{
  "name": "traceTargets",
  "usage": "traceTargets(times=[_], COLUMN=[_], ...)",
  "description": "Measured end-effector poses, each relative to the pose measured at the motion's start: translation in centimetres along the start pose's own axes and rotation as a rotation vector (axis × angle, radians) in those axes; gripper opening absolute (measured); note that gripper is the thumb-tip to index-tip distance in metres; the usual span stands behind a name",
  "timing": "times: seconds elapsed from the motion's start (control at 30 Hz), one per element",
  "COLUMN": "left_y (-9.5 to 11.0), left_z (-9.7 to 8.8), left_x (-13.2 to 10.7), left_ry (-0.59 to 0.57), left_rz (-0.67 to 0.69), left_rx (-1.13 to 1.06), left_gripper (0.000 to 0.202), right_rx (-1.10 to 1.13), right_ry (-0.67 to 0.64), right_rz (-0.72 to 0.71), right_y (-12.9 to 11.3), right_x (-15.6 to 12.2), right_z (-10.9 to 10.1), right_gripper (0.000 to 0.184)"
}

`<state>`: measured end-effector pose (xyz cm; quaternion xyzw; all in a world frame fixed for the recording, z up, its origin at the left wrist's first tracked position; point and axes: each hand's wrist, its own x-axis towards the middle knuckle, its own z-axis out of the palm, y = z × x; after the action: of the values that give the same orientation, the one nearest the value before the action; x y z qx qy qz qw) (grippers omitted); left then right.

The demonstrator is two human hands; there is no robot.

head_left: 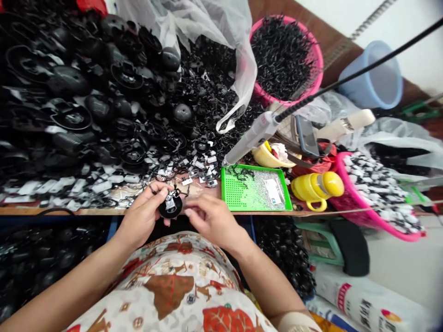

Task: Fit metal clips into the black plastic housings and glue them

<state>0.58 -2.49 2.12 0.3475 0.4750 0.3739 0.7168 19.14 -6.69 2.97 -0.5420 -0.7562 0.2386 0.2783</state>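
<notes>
My left hand (pixel 146 213) grips a round black plastic part (pixel 172 207) by its left side, just over the bench's front edge. A whitish piece and thin dark bits show on the part's upper face. Close to its right side is my right hand (pixel 212 217), thumb and forefinger brought together and the other fingers curled. Anything between those fingertips is too small to make out. White rectangular pieces (pixel 102 186) and small black parts lie scattered on the bench beyond my hands.
Black plastic shells (pixel 69 83) are heaped at the left. A green tray (pixel 256 189) of small metal bits lies right of my hands, with an electric screwdriver (pixel 249 138) hanging above. Farther right stand a yellow bottle (pixel 316 186), a pink basket (pixel 360 203) and another pink basket (pixel 320 64).
</notes>
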Motion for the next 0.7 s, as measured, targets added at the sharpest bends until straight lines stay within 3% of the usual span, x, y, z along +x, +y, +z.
traceTargets(times=[0.1,0.27,0.43,0.7], left_y=[0.2,0.3,0.5,0.3], left_z=[-0.6,-0.4,-1.2,-1.7], left_x=[-0.3,-0.4,0.0,-0.4], left_ry=[0.012,0.019,0.091,0.074], left_rz=[-0.008,-0.019,0.053,-0.021], left_rx=[0.076,0.075,0.028,0.082], left_gripper=[0.037,0.038,0.036,0.042], right_rx=[0.080,-0.069,-0.052,-0.036], right_ry=[0.115,0.092,0.271,0.109], right_rz=[-0.014,-0.033,0.062,0.018], right_y=[0.1,-0.1,-0.5,-2.1], right_x=[0.8,2.3,3.5,3.1], right_z=[-0.1,0.8,0.5,2.6], right_gripper=[0.020,0.024,0.023,0.022])
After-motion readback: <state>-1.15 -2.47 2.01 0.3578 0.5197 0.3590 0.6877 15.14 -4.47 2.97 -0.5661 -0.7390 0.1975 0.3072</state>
